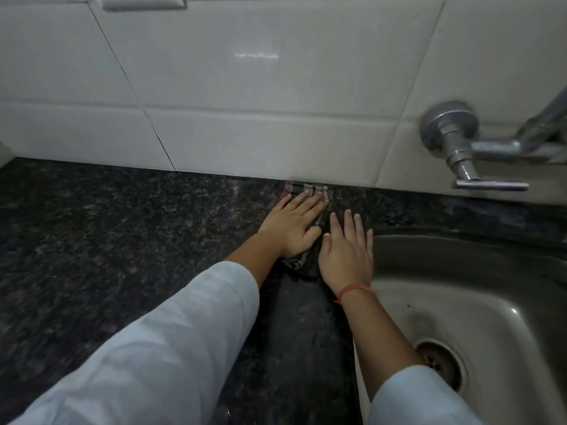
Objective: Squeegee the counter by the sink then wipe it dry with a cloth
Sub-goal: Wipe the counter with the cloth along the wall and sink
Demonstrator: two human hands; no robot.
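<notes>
- Far left: dark speckled stone counter (92,240) runs from the left edge toward the sink; it meets a white tiled wall (214,87) at the back. A white fitting (142,1) shows at the top left of the wall, cut off by the frame edge; cannot tell what it is.
- Left arm in a pale sleeve (153,348) reaches in from the lower left across the counter.
- Left hand (291,228) lies palm down on the cloth (302,262), fingers (302,200) stretched out flat and slightly spread, tips toward the wall. Not curled around anything; pressing on the cloth.
- Cloth: dark, with a checked pattern visible at its far end (306,189), where it touches the foot of the wall. It lies on the counter strip just beside the sink's left rim, mostly hidden under both hands.
- Right hand (346,256) just beside the left, also palm down, fingers (348,222) extended and spread. Its inner side covers the cloth's edge; its outer fingers reach the sink rim.
- Red thread band (352,290) around the right wrist; the forearm crosses the sink's near left corner.
- Steel sink (491,286) at right, drain (438,363) partly hidden by the right sleeve.
- Wall-mounted metal tap (460,148) above the sink, lever handle (491,184) pointing right; blurred.
</notes>
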